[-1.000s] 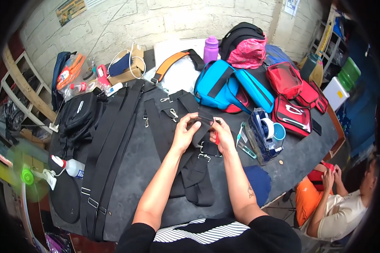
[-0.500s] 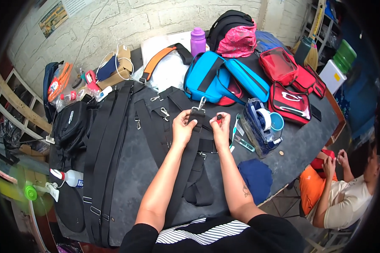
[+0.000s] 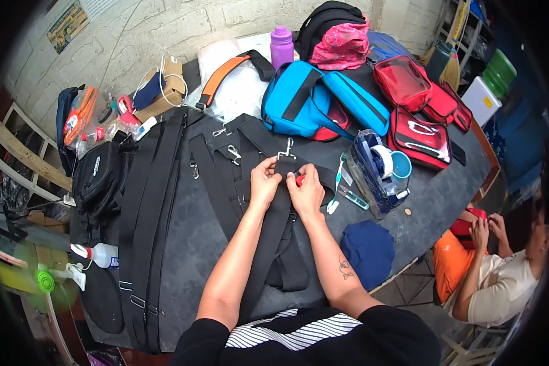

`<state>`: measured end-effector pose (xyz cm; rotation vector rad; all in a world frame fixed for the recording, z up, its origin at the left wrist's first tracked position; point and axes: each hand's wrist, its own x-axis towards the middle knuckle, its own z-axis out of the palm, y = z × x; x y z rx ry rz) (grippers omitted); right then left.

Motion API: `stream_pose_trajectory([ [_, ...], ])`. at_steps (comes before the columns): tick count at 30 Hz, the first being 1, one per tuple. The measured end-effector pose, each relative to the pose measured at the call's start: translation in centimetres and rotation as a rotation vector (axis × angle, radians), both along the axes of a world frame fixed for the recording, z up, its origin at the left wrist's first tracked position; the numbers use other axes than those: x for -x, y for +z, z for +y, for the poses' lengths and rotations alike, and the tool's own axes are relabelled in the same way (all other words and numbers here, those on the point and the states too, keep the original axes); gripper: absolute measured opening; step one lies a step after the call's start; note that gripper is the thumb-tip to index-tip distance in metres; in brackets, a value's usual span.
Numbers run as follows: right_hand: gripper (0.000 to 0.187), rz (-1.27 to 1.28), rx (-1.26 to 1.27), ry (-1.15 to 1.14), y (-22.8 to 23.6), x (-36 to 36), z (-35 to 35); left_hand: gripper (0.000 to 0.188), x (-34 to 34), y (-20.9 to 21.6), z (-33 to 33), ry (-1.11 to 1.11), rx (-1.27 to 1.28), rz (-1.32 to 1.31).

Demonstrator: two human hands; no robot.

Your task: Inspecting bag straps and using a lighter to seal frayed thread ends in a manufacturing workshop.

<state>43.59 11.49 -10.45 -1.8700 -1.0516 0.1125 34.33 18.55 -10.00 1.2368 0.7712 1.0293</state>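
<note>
From where I stand, the black strap [image 3: 267, 250] is up in the person's hands, over the middle of the desk [image 3: 195, 262], its tail running down toward the near edge; a metal hook [image 3: 286, 149] juts from its top end, pointing at the far edge. The left hand [image 3: 264, 186] has its grip closed on the strap, pinching it just below the hook; the right hand [image 3: 308, 190] is right beside it, its grip curled round a small red thing [image 3: 299, 180], mostly hidden by the fingers, and touching the strap as well. Under and around the hands lie more black straps with metal clips [image 3: 233, 152]; a bundle of long straps [image 3: 143, 226] stretches down the left part of the desk to the near edge; beyond it, by the left edge, sit a black bag [image 3: 97, 177] and a white spray bottle [image 3: 105, 256]. To the right of the hands lie a toothbrush [image 3: 338, 183] and snips [image 3: 354, 197], just beside a clear case [image 3: 375, 195]; a blue cloth [image 3: 369, 253] lies near the right edge, toward the near corner; red bags [image 3: 419, 137] fill the far right corner; a blue bag [image 3: 293, 100] and a purple bottle [image 3: 281, 47] stand toward the far edge. A co-worker [image 3: 500, 280] sits past the right edge, hands on something red.
</note>
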Motion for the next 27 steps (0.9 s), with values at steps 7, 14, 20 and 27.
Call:
stream_pose_trajectory([
  [7,0.033,0.003,0.022,-0.031,-0.1,0.4,0.3,0.050,0.1,-0.9,-0.1,-0.018,-0.099,0.007],
  [14,0.034,0.024,0.034,-0.033,-0.2,0.4,0.2,0.054,0.3,-0.8,-0.1,-0.056,-0.031,0.017],
  [20,0.031,0.127,-0.095,0.036,1.0,1.1,-0.6,0.058,-0.2,-0.2,-0.7,0.042,-0.097,0.029],
  [27,0.031,0.258,-0.158,0.148,0.6,2.6,-0.7,0.031,0.7,1.7,-0.5,-0.102,0.097,-0.104],
])
